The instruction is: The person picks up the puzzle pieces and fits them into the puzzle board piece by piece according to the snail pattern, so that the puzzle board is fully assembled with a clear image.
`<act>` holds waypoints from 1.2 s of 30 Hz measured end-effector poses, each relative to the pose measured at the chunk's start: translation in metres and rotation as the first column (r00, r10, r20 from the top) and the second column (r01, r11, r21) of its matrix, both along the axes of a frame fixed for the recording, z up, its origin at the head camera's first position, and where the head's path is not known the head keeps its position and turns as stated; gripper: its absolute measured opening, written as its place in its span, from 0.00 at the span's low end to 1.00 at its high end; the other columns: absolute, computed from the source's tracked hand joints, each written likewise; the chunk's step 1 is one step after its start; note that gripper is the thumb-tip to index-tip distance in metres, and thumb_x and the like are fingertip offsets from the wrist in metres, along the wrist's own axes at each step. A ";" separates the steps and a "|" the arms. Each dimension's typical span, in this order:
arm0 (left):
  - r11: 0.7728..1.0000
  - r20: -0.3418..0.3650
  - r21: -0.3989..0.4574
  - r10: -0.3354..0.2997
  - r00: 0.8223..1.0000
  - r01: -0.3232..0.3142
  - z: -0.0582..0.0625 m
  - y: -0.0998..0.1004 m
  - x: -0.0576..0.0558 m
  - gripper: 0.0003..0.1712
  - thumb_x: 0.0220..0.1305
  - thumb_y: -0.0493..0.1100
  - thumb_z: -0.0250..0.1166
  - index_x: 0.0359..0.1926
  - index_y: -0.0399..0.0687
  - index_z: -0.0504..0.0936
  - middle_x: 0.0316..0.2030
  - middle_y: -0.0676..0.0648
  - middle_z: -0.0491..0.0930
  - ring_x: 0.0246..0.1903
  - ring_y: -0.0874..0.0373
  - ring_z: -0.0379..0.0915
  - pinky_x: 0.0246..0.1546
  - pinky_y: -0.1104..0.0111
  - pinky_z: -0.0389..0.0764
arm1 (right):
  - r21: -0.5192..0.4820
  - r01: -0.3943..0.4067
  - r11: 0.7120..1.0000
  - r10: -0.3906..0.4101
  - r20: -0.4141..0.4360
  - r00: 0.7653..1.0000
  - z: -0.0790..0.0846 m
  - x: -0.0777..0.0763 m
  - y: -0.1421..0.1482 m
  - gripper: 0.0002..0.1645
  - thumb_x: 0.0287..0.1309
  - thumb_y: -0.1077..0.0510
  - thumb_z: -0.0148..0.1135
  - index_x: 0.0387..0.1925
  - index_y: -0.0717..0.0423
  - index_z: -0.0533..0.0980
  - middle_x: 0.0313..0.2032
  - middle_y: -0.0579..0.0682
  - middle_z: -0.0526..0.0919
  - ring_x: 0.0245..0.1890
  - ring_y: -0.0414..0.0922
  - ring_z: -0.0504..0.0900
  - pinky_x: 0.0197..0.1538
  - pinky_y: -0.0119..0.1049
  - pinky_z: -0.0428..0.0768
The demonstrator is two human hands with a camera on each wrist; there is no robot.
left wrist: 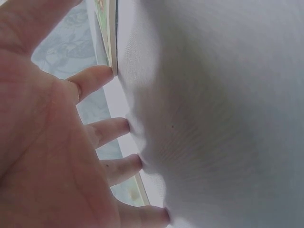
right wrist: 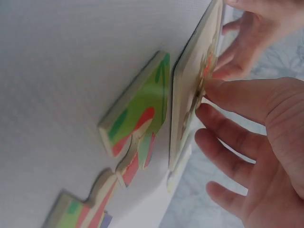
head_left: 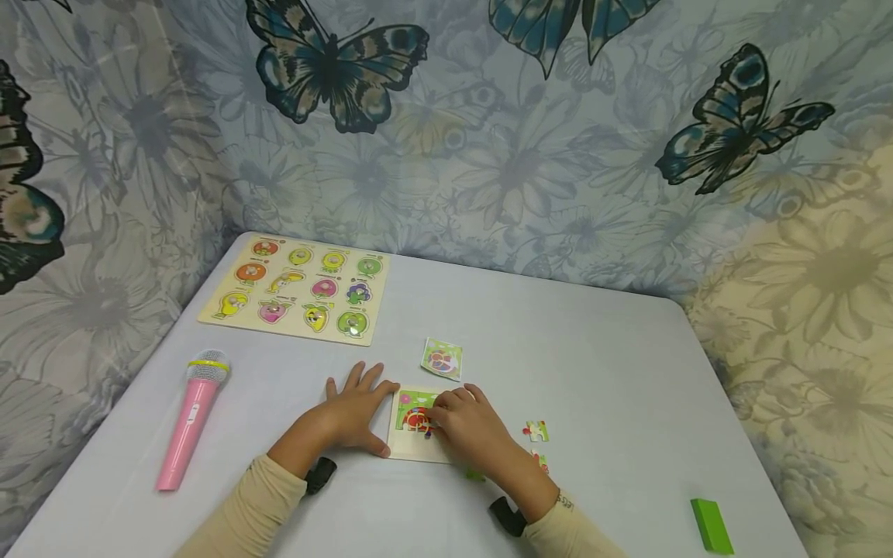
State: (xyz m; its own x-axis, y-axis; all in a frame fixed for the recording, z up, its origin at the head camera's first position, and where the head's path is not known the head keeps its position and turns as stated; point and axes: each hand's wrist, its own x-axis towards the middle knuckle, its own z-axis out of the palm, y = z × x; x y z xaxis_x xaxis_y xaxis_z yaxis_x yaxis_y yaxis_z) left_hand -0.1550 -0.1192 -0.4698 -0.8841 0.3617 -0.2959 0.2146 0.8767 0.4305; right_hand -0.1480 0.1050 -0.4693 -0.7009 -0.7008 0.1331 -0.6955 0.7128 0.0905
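A small wooden puzzle board (head_left: pixel 412 447), partly filled with a red and green picture, lies on the white table. My left hand (head_left: pixel 352 415) is spread beside it, thumb and index finger touching its left edge; the other fingertips rest on the cloth in the left wrist view. My right hand (head_left: pixel 474 434) reaches over the board's right side. Its thumb and index finger pinch a puzzle piece (right wrist: pixel 201 99) at the board's surface, mostly hidden by the fingers. Loose jigsaw pieces lie near the right hand: one green and red (right wrist: pixel 142 104), another (head_left: pixel 537 431) farther right.
Beyond the board lies a small picture card (head_left: pixel 442 359). A fruit peg board (head_left: pixel 293 291) occupies the far left, with a pink toy microphone (head_left: pixel 191 422) nearer. One green block (head_left: pixel 711 527) sits at the front right. Butterfly-patterned fabric (head_left: pixel 488 194) hangs behind the table.
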 end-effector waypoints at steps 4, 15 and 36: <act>1.000 -0.004 0.002 0.000 1.000 0.000 -0.001 0.001 0.000 0.56 0.35 0.57 0.82 0.67 0.54 0.67 0.75 0.38 0.48 0.74 0.33 0.34 0.59 0.25 0.41 | 0.003 0.004 1.000 -0.004 -0.012 1.000 -0.001 0.000 0.000 0.12 0.56 0.50 0.69 0.42 0.44 0.85 0.41 0.42 0.84 0.46 0.44 0.80 0.60 0.47 0.72; 1.000 0.004 -0.003 0.007 1.000 -0.007 -0.003 0.001 0.000 0.56 0.35 0.57 0.82 0.67 0.54 0.67 0.74 0.37 0.48 0.73 0.33 0.34 0.59 0.25 0.41 | 0.023 0.008 1.000 -0.007 -0.030 1.000 -0.003 0.001 -0.001 0.11 0.55 0.50 0.70 0.42 0.43 0.85 0.40 0.42 0.84 0.46 0.44 0.79 0.60 0.47 0.72; 1.000 0.001 0.007 -0.004 1.000 0.004 0.000 0.000 -0.002 0.56 0.36 0.56 0.82 0.68 0.54 0.66 0.75 0.37 0.47 0.73 0.33 0.32 0.59 0.25 0.39 | -0.120 0.342 0.932 -0.320 0.168 0.932 0.011 0.007 0.120 0.18 0.43 0.64 0.75 0.40 0.52 0.84 0.43 0.47 0.85 0.51 0.50 0.79 0.60 0.54 0.70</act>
